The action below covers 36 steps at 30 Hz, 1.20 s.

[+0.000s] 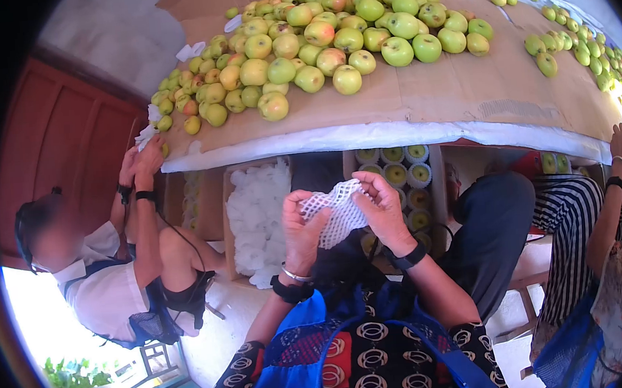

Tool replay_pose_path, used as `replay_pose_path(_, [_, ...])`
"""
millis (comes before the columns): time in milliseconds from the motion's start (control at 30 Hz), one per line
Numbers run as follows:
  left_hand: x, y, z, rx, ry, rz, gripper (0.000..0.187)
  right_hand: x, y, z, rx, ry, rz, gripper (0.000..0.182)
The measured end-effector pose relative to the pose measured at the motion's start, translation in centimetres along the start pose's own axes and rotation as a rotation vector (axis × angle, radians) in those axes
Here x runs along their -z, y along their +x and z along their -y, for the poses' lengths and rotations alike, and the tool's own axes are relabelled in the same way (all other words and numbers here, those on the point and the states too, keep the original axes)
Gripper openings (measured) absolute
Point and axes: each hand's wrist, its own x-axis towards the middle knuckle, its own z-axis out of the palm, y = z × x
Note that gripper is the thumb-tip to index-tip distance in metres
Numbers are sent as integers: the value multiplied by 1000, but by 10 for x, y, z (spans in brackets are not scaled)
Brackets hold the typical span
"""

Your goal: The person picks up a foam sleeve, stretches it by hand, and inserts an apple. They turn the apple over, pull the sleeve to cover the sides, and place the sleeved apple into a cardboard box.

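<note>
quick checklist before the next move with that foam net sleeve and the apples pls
1. Both hands on the foam net sleeve: ok, left hand and right hand pinch it from either side.
2. Sleeve mouth stretched open: cannot tell, it looks bunched between the fingers.
3. Apple already inside the sleeve: not ok, none shows in it.
4. Loose apples available: ok, a large pile lies on the cardboard-covered table above the hands.
5. Box of sleeved apples reachable: ok, it sits just behind the hands.
6. Spare sleeves on hand: ok, a white heap fills the box on the left.
</note>
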Motion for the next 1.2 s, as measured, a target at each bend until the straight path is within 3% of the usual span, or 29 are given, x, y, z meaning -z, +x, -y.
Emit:
replay_pose_path(167, [10, 12, -10, 53, -234, -89, 35, 1, 1, -10, -40, 165, -23, 32])
replay_pose_path(267, [9, 11, -12, -33, -116, -73, 35, -1, 4, 0, -29, 216, -94, 36])
replay_pose_path(333, [11, 11, -12, -96, -79, -76, 35, 7, 6, 17, -272, 409, -268, 43])
replay_pose_path(367, [15, 11, -10, -77, -59, -79, 36, 6, 5, 16, -272, 408, -270, 43])
replay_pose_path(467, [9, 7, -5, -60, -32, -24, 36, 3, 2, -1, 2, -102, -12, 55])
replay_pose_path(700, [-6, -5, 9, 6, 146, 169, 37, 6, 4, -11, -83, 46, -92, 22])
replay_pose_path(767, [-2, -4, 10, 125, -34, 96, 33, 10, 9, -8, 43, 151, -199, 15])
replay_pose_path(833, [4, -3, 8, 171, -85, 105, 36, 12, 11, -1, 103, 26, -217, 16])
replay_pose_path(900, [6, -2, 2, 294, 151, 181, 40, 9, 10, 9, 233, -283, -216, 17])
replay_pose_path(933, [10, 0, -2, 416, 194, 213, 56, 7, 7, 16, 161, -248, -210, 18])
replay_pose_path(967, [14, 1, -6, 403, 188, 218, 56, 8, 8, 23, 174, -254, -207, 18])
replay_pose_path(1033, [19, 2, -13, 157, 567, 114, 79, 11, 7, 34, 353, -572, -81, 19])
replay_pose_path(1067, [22, 5, -21, 221, 535, 161, 102, 10, 5, 39, 313, -589, -23, 20])
replay_pose_path(1100, [18, 5, -27, 218, 529, 160, 102, 8, 3, 39, 316, -594, -20, 20])
replay_pose_path(1167, [11, 7, -36, 84, 663, 495, 109, -3, -3, 38, 317, -592, 208, 17])
replay_pose_path(1200, [11, 8, -24, 113, 584, 560, 105, -10, -7, 38, 326, -579, 264, 17])
